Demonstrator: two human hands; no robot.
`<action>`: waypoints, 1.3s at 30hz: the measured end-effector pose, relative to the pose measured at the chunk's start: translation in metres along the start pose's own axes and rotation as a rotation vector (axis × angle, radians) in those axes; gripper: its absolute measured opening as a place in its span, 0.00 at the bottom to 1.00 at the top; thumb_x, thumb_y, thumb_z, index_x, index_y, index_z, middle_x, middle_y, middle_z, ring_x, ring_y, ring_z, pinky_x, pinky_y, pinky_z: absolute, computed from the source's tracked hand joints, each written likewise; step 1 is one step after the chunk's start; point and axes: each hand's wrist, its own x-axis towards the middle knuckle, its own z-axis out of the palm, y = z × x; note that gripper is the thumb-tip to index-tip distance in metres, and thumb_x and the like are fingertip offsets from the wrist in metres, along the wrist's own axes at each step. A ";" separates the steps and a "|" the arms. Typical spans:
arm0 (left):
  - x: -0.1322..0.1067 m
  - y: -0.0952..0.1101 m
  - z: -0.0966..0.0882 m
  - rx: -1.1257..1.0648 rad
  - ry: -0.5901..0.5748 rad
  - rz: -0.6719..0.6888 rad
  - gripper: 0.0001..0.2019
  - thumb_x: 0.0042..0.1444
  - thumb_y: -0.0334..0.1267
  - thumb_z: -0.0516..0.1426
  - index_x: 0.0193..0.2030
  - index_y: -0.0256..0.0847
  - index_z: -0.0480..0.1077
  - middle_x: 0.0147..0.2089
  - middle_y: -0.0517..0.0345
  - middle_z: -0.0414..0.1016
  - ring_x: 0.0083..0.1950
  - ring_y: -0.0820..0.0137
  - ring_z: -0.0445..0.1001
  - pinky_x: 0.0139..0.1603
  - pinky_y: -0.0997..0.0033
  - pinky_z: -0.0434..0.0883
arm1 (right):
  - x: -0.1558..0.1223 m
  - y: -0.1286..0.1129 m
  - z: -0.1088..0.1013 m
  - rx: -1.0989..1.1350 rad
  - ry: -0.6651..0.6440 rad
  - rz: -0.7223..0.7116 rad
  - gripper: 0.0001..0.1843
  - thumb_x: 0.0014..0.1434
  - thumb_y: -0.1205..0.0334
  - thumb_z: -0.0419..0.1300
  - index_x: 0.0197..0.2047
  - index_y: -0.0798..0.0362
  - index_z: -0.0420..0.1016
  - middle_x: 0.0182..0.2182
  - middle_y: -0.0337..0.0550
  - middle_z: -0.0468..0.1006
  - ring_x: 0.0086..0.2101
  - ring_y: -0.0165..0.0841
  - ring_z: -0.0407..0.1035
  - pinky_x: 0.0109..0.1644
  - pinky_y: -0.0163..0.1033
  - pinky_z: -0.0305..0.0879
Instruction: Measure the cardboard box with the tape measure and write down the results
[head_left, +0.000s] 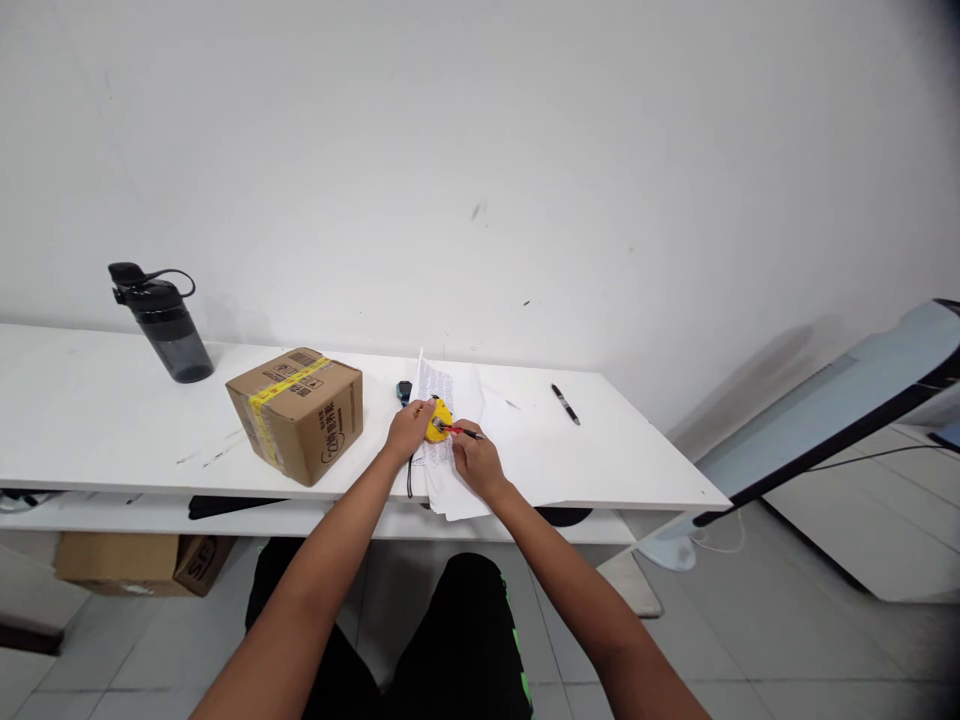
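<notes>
My left hand [409, 430] is closed round a yellow tape measure [438, 420], holding it above written sheets of paper [437, 380]. A metal part, apparently a belt clip, shows on the tape measure's face. In my right hand [478, 462] is a small red-and-black screwdriver [466, 432], its tip against that metal part. Fingers hide some of both things. Just behind my left hand lies a small dark teal object [404, 391]; a black cord [409, 478] hangs near the table's front edge.
A taped cardboard box [304, 410] and a dark water bottle [169, 330] stand on the left of the white table [630, 450]. A black pen [565, 404] lies right of the papers. Below is a shelf; another carton [120, 562] sits on the floor.
</notes>
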 end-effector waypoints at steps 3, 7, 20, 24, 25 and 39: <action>-0.001 0.002 0.000 -0.005 -0.004 -0.026 0.24 0.58 0.62 0.50 0.30 0.41 0.68 0.29 0.58 0.74 0.31 0.68 0.71 0.32 0.70 0.65 | -0.002 0.001 0.000 0.022 -0.041 0.015 0.11 0.62 0.70 0.50 0.42 0.49 0.71 0.45 0.50 0.77 0.45 0.38 0.73 0.45 0.45 0.74; -0.001 0.003 0.000 -0.002 -0.004 -0.023 0.24 0.58 0.62 0.50 0.29 0.41 0.68 0.29 0.58 0.74 0.31 0.68 0.70 0.33 0.70 0.65 | -0.003 0.002 0.000 0.005 -0.034 0.007 0.12 0.61 0.71 0.51 0.42 0.50 0.72 0.45 0.50 0.78 0.45 0.39 0.73 0.46 0.46 0.74; 0.001 -0.003 0.001 -0.014 -0.006 -0.007 0.24 0.58 0.62 0.49 0.29 0.42 0.67 0.28 0.59 0.72 0.30 0.69 0.70 0.31 0.70 0.64 | -0.005 0.001 0.000 0.010 -0.056 0.001 0.12 0.63 0.72 0.48 0.42 0.49 0.68 0.49 0.50 0.75 0.48 0.35 0.74 0.42 0.42 0.78; 0.001 -0.004 0.001 -0.010 0.000 0.004 0.24 0.59 0.62 0.49 0.30 0.42 0.68 0.29 0.58 0.72 0.30 0.68 0.70 0.31 0.70 0.65 | -0.003 0.001 0.000 0.029 -0.039 -0.010 0.12 0.63 0.73 0.48 0.44 0.49 0.65 0.49 0.50 0.74 0.49 0.35 0.73 0.41 0.42 0.78; 0.001 -0.004 0.001 -0.008 0.000 0.008 0.24 0.59 0.62 0.49 0.30 0.41 0.68 0.29 0.58 0.72 0.30 0.68 0.70 0.31 0.70 0.65 | -0.003 0.001 0.000 0.032 -0.031 -0.016 0.12 0.63 0.73 0.48 0.45 0.49 0.65 0.49 0.51 0.74 0.49 0.35 0.73 0.41 0.42 0.77; 0.000 -0.001 0.002 0.036 0.034 0.005 0.22 0.58 0.59 0.51 0.31 0.42 0.71 0.30 0.58 0.76 0.33 0.68 0.72 0.34 0.70 0.66 | -0.001 0.000 -0.001 0.069 -0.021 0.028 0.11 0.64 0.72 0.48 0.45 0.50 0.66 0.47 0.53 0.76 0.47 0.36 0.74 0.42 0.43 0.77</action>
